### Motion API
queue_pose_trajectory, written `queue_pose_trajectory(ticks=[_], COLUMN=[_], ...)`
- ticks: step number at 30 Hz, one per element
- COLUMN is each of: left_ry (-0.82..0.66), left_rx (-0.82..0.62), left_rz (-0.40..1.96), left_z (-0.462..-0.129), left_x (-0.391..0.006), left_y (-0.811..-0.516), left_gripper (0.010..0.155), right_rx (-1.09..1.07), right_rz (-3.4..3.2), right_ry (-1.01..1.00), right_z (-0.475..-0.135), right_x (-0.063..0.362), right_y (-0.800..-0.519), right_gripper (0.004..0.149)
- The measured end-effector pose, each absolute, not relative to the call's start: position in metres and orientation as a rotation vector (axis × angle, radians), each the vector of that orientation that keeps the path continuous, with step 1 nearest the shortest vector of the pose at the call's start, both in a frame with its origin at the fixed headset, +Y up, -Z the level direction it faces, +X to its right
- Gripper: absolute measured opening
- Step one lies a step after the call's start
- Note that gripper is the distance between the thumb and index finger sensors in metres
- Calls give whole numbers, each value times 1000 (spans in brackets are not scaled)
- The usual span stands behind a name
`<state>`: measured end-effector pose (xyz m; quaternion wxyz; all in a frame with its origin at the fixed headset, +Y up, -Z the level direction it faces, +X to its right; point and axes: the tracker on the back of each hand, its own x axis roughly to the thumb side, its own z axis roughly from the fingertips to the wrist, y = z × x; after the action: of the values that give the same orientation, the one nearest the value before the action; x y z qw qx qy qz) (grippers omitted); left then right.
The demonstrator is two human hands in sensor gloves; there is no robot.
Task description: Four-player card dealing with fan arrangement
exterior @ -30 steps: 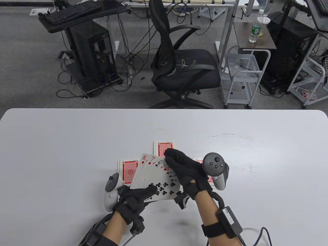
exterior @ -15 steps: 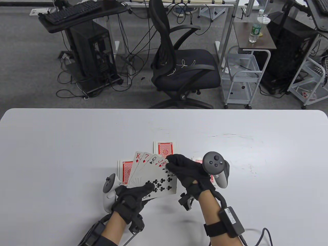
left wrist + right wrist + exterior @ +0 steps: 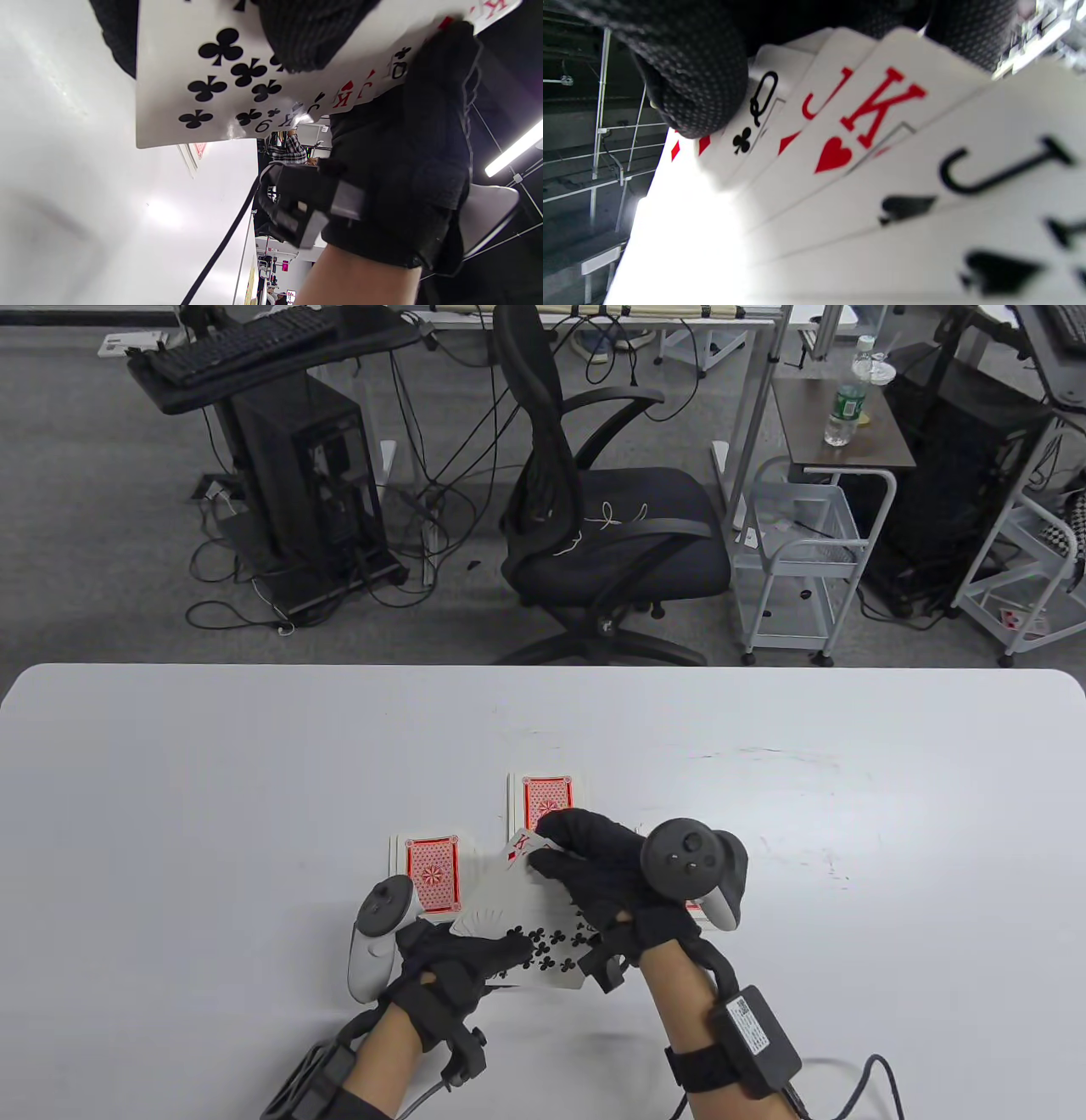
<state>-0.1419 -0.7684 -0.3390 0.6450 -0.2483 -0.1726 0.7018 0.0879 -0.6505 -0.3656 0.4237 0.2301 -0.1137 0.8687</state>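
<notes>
My left hand [image 3: 462, 963] holds a face-up hand of cards [image 3: 526, 929] by its lower corner, thumb on a nine of clubs [image 3: 220, 76]. My right hand [image 3: 594, 869] grips the cards' upper edge and covers most of it; only a red K corner [image 3: 519, 845] shows past the fingers. The right wrist view shows the overlapped corners: Q of clubs [image 3: 759, 110], a red J, K of hearts [image 3: 869, 123] and a black J. The cards are held a little above the white table [image 3: 212, 780].
Face-down red-backed piles lie on the table: one to the left [image 3: 428, 872], one beyond the hands [image 3: 545, 797], and one mostly hidden under my right hand [image 3: 694, 904]. An office chair [image 3: 594, 517] and a wire cart [image 3: 802, 560] stand beyond the far edge.
The fan has narrowed: the K, 7, Q and J corners that spread to the left are now gathered under my right hand. My right hand has shifted left over the cards.
</notes>
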Motion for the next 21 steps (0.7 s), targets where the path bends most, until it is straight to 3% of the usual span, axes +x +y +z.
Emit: queue_pose_trajectory(ticks=[13, 21], left_ry=[-374, -383], left_rx=[-546, -517], left_rz=[1652, 1614], left_z=[-339, -340], left_x=[-143, -152], left_y=[-768, -762], left_gripper=[55, 54], right_rx=[577, 466], right_rz=[2285, 2124], right_ry=[-485, -448], right_z=[-358, -367], right_x=[87, 114], right_y=[-645, -641], right_gripper=[38, 38])
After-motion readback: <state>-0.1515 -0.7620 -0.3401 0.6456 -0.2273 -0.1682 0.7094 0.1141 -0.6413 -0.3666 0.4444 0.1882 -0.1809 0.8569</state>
